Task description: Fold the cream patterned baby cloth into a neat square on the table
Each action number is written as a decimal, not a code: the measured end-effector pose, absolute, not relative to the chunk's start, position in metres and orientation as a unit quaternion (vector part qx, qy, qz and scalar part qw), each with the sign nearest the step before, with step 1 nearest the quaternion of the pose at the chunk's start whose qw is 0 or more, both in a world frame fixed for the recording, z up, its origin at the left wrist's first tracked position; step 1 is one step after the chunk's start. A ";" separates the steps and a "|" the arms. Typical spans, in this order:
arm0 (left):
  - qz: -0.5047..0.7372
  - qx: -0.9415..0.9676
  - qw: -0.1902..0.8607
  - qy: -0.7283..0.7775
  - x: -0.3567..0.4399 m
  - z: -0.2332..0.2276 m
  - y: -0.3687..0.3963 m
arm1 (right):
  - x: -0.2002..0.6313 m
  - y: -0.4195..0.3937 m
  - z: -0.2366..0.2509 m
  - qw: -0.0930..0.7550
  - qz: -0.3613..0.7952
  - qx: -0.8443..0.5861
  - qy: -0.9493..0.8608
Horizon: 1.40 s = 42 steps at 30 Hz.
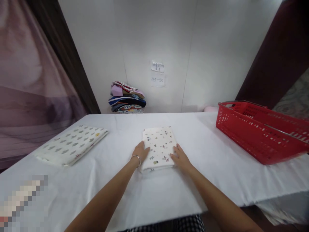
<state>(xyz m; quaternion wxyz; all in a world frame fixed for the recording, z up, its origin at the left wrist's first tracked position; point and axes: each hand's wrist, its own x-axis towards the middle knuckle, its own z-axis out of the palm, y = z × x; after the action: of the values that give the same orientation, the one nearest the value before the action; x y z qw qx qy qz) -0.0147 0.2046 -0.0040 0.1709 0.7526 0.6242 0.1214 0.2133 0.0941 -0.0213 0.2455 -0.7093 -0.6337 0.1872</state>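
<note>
Forearms, cut off below; left hand (140,152) and right hand (180,158) are laid flat, gripping nothing, against the folded cloth's (158,146) side edges, partly covered.

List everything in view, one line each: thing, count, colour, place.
folded printed cloth: one, white with small motifs, table centre, between both hands
second folded cloth: one, white with grey shapes, table left
basket: one, red plastic, table right
stack of folded clothes: one, mixed colours, far table edge by the wall
paper notes: two, white, on the wall
table cover: one, white
curtain: one, mauve, far left
left hand: flat at the cloth's left edge, bracelet on wrist
right hand: flat on the cloth's right edge
</note>
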 end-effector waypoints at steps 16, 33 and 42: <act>0.160 0.670 0.390 0.611 -0.006 -0.002 0.113 | 0.250 0.064 -0.002 0.172 -0.016 -0.742 -0.647; 0.034 0.826 0.066 0.558 0.022 -0.008 0.235 | 0.142 0.034 -0.021 0.142 0.053 -0.522 -0.839; 0.046 0.837 0.086 0.538 0.014 -0.006 0.238 | 0.139 0.031 -0.021 0.153 0.047 -0.537 -0.829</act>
<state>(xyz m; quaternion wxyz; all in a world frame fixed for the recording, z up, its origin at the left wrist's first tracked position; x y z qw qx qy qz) 0.0139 0.2384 -0.0061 0.0860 0.8370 0.5384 0.0458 0.1388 0.0306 -0.0212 0.1527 -0.5367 -0.8285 0.0466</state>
